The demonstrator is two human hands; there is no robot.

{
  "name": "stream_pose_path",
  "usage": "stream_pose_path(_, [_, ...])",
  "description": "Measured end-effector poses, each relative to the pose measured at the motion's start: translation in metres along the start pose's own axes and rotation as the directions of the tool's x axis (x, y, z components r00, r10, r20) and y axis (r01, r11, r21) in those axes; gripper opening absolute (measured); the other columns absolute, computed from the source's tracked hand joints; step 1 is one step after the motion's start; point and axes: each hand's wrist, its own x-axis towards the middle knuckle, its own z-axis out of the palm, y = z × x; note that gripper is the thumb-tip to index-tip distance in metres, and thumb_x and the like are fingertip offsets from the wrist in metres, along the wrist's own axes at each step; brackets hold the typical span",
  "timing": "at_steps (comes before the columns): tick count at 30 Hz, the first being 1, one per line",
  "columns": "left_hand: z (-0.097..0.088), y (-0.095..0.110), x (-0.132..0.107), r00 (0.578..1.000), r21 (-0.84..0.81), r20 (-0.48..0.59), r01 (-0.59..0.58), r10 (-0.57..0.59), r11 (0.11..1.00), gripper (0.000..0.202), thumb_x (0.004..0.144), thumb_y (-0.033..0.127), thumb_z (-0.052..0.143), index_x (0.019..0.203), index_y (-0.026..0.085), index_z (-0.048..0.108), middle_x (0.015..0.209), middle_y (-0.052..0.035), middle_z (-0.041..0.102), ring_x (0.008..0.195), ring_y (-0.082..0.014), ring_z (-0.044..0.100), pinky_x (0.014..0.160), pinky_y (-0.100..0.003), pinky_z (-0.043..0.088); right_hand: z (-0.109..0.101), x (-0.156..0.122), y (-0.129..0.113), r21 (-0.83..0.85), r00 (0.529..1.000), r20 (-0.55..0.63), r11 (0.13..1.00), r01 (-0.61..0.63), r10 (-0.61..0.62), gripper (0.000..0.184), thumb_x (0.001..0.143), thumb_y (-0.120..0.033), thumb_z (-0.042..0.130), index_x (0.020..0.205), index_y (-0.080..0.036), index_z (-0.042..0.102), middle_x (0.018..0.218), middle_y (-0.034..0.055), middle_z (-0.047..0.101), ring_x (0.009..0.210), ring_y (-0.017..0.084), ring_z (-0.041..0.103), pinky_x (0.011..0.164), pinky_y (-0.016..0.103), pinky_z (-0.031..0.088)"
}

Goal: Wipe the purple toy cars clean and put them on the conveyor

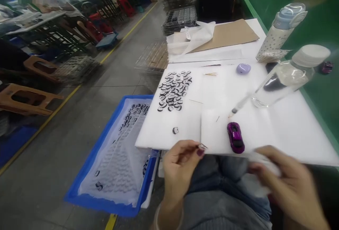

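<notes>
My left hand [180,166] pinches a small piece [202,146] at the table's front edge; it looks like the small black-and-white parts on the table. In my right hand [286,177], blurred by motion, is a crumpled white cloth or tissue [265,164], held over my lap. A purple toy car [235,138] sits on the table between the two hands. One loose black-and-white part [175,130] lies just beyond my left hand. Farther back, many similar parts [173,90] are spread out in a cluster.
A blue tray [103,201] lined with white sheet and holding parts stands left of the white table [296,134]. A clear bottle [278,81], a pen-like tool [239,104], a lilac case [243,68], thin sticks [211,74], a patterned flask [278,35] and cardboard [233,34] are on the table.
</notes>
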Motion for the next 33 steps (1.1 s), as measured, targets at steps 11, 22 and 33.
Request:
stream_pose_path(11, [0.027,0.011,-0.007,0.942,-0.202,0.328,-0.002,0.069,0.979,0.031,0.080,0.031,0.080,0.109,0.030,0.069,0.084,0.0010,0.062,0.073,-0.0100,0.061,0.070,-0.018,0.053,0.041,0.013,-0.006,0.407,0.923,0.341,0.857,-0.317,0.179,0.035,0.091,-0.055,0.061,0.088,-0.021,0.060,0.061,-0.0037,0.044,0.044,0.009,0.042,0.039,0.021,0.032])
stream_pose_path(22, [0.035,0.012,-0.002,0.842,-0.531,0.535,0.275,0.065,0.801,0.021,0.084,0.043,0.075,0.095,0.025,0.078,0.090,-0.0038,0.069,0.088,-0.0122,0.064,0.082,-0.018,0.053,0.033,0.018,-0.006,0.372,0.995,0.061,0.927,0.049,-0.077,0.026,0.090,-0.035,0.069,0.071,-0.017,0.064,0.055,-0.0030,0.050,0.045,0.007,0.039,0.041,0.020,0.029])
stream_pose_path(33, [0.043,0.014,-0.008,0.908,-0.573,0.403,0.349,-0.115,0.742,0.026,0.068,0.043,0.088,0.085,0.024,0.081,0.074,-0.0010,0.075,0.066,-0.0091,0.068,0.067,-0.016,0.056,0.036,0.022,-0.020,-0.295,0.662,-0.037,0.641,0.708,-0.749,0.020,0.088,-0.010,0.061,0.104,-0.018,0.069,0.100,0.0076,0.056,0.067,0.010,0.057,0.050,0.022,0.048])
